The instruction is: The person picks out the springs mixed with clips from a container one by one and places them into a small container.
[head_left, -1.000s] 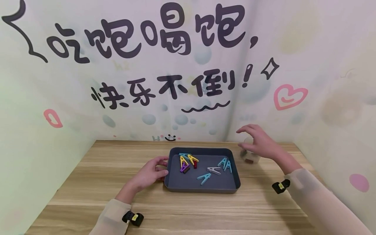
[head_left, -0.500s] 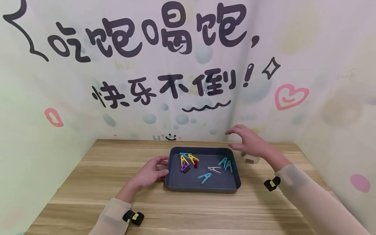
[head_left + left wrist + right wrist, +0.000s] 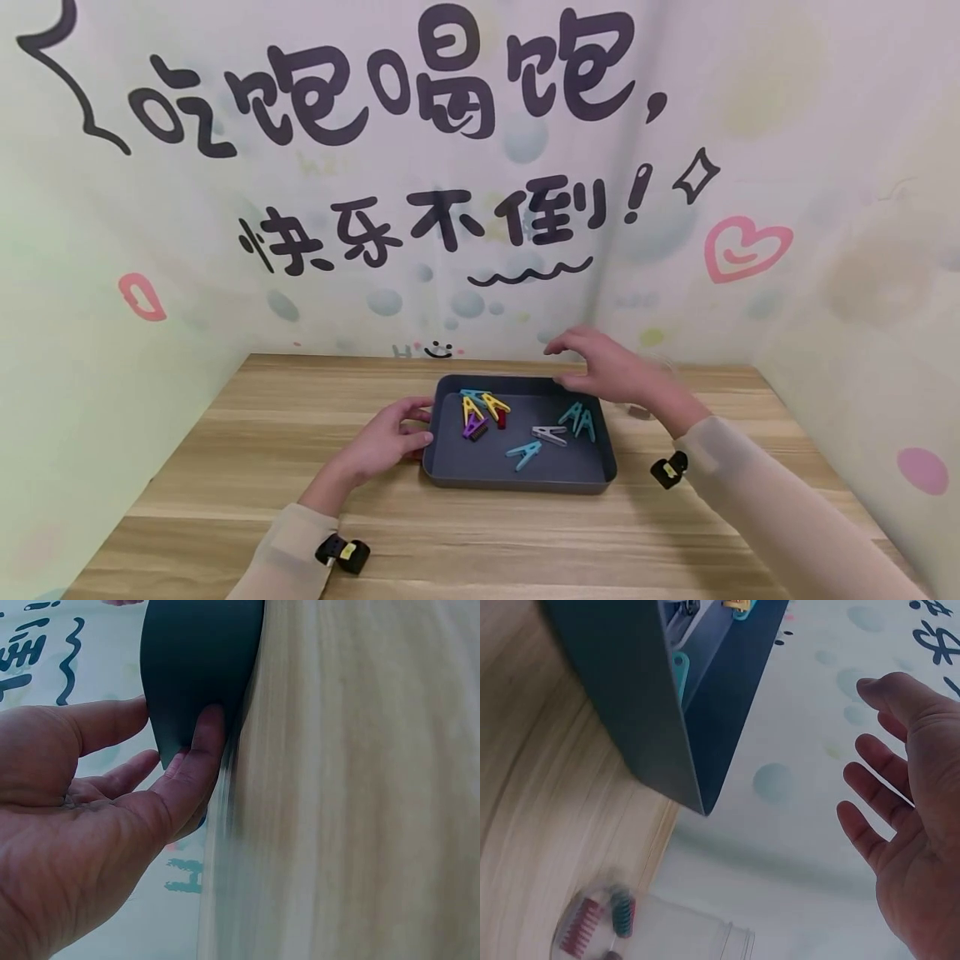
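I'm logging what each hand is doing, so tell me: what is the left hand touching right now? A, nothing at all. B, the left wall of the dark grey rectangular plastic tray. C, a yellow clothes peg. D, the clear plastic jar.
B: the left hand rests on the left wall of the dark grey rectangular plastic tray, its fingers pressed against it.

tray (image 3: 517, 482): dark slate grey, plain, by the left hand (image 3: 386, 437)
pegs under the right hand (image 3: 611, 372): teal (image 3: 577, 417), white (image 3: 547, 434), light blue (image 3: 522, 452)
pegs nearer the left hand: yellow (image 3: 480, 406), purple (image 3: 472, 428), dark red (image 3: 500, 420)
table (image 3: 247, 433): pale wood grain, banded
jar (image 3: 660, 930): clear, red and teal pegs inside
wall (image 3: 825, 167): pastel, black lettering, pink heart
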A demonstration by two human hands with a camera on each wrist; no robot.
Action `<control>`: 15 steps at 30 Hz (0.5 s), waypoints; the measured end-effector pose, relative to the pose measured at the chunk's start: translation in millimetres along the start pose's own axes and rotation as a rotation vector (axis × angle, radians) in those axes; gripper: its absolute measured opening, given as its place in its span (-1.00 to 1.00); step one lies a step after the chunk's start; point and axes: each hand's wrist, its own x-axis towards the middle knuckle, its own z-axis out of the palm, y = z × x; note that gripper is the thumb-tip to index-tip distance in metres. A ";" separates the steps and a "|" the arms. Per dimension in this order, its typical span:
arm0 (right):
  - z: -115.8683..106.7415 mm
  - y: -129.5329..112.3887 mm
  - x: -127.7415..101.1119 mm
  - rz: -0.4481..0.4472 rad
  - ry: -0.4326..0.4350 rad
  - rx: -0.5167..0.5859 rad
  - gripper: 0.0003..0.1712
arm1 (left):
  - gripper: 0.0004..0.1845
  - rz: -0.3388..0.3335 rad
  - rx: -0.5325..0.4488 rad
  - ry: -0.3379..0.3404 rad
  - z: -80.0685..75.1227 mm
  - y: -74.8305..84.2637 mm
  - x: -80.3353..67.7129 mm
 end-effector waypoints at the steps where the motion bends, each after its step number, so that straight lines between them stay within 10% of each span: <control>1: 1.4 -1.6 1.6 -0.005 -0.008 -0.003 -0.54 | -0.38 -0.002 0.001 0.004 0.2 0.2 -0.1; 15: 20.4 -16.5 27.3 -0.136 -0.119 -0.138 -0.64 | -0.38 -0.011 0.001 0.017 0.7 0.1 0.1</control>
